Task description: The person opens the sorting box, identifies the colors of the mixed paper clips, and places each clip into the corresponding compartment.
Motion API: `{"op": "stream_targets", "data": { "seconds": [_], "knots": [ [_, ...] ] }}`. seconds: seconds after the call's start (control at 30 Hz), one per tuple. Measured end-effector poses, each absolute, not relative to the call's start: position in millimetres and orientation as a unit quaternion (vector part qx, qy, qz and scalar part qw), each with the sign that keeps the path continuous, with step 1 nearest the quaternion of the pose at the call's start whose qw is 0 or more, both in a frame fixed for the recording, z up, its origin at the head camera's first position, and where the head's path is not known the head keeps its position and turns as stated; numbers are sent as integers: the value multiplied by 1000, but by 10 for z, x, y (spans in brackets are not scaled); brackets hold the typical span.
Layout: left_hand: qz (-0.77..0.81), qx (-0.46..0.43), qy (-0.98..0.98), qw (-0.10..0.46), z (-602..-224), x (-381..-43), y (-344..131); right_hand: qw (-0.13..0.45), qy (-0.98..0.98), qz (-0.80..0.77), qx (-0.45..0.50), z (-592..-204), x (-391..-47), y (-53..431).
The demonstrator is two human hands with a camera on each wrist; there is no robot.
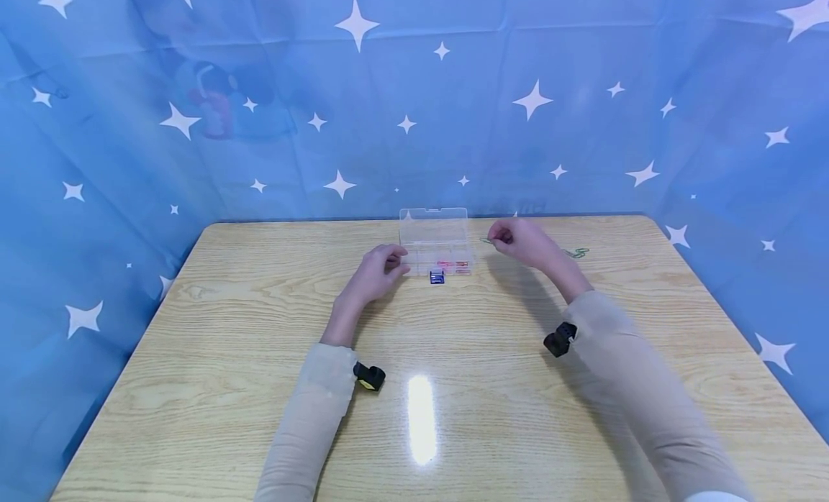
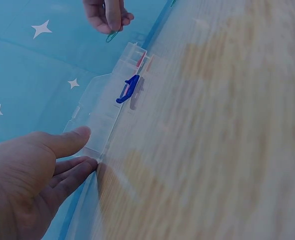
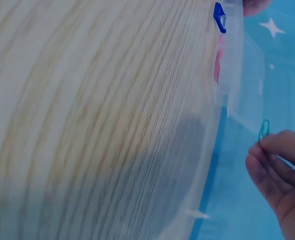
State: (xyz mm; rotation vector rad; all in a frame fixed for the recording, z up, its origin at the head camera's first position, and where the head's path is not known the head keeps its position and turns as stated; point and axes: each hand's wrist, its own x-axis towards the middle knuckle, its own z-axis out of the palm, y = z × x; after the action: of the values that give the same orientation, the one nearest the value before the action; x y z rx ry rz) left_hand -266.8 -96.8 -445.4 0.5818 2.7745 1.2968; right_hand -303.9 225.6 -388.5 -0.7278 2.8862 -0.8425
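Note:
A clear plastic compartment box (image 1: 424, 259) stands near the table's back edge, its lid (image 1: 434, 225) raised at the rear. My left hand (image 1: 381, 270) holds its left end, with thumb and fingertips right at the corner in the left wrist view. The blue latch (image 2: 128, 89) sticks out at the front. Red paper clips (image 1: 461, 265) lie in the right-hand compartments. Just right of the box, my right hand (image 1: 523, 241) pinches a green paper clip (image 3: 264, 130) between thumb and forefinger, raised above the tabletop.
More green paper clips (image 1: 576, 253) lie on the wooden table (image 1: 492, 416), beyond my right wrist. A blue curtain with white stars (image 1: 401, 92) hangs close behind the table and along both sides. Light reflects off the tabletop in front.

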Motion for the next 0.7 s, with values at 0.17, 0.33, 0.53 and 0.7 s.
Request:
{"op": "stream_targets", "data": {
  "seconds": [0.17, 0.33, 0.53, 0.7],
  "knots": [
    [417, 183, 890, 13, -4446, -2663, -973, 28, 929, -275, -246, -3902, -3064, 2132],
    [416, 184, 890, 12, -4447, -2666, -979, 24, 926, -282, -251, -3920, -3078, 2030],
    [414, 185, 891, 13, -4442, -2665, -971, 34, 925, -282, -253, -3982, -3113, 1947],
    [414, 184, 891, 10, -4442, -2662, -965, 45, 926, -283, -246, -4001, -3121, 1887]
  ]
}}
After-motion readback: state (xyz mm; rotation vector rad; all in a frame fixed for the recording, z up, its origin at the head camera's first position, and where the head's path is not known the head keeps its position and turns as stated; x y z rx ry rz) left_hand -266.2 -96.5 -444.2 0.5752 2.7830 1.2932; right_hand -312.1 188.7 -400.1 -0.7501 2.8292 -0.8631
